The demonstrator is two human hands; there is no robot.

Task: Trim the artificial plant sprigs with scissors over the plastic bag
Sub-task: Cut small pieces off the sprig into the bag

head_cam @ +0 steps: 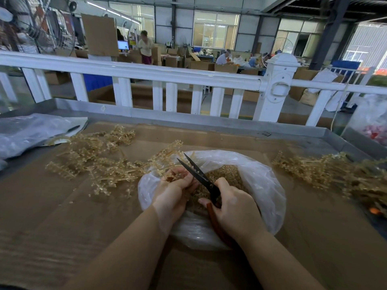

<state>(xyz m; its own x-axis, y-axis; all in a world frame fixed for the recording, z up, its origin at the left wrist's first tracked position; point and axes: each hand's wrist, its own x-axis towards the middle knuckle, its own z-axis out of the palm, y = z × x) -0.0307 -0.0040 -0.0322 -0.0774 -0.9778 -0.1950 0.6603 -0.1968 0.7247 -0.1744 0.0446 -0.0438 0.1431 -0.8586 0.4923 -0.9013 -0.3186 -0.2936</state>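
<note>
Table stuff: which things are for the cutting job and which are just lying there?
For the job: scissors in the right hand; sprig held by the left hand; plastic bag of trimmings; sprig piles left and right.

Just lying about: grey bag; white fence.

- No words or numbers can be read anywhere here.
- The blue screen far back by the boxes glows, but what is on it is too small and blurry to read.
- A small yellow and green sign hangs on the far wall, and its marks are too tiny to make out.
- The brown boxes in the back show no print that can be read.
</note>
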